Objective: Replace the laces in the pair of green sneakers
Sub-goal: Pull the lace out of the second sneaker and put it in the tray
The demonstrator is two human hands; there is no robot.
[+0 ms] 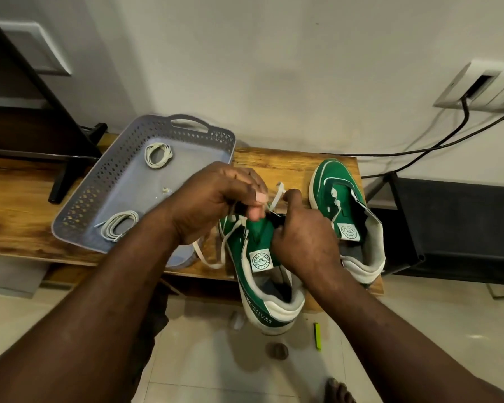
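Note:
A green sneaker with a white sole hangs over the front edge of the wooden table, heel toward me. My left hand pinches its white lace just above the tongue. My right hand grips the sneaker's upper by the eyelets, thumb up against the lace. A loose stretch of the lace trails down the sneaker's left side. The second green sneaker lies unlaced on the table to the right. Two coiled white laces lie in the grey tray.
The grey perforated tray sits at the left of the table. Black cables run from a wall socket at the right. A black stand is beside the table. A yellow-green lighter lies on the tiled floor.

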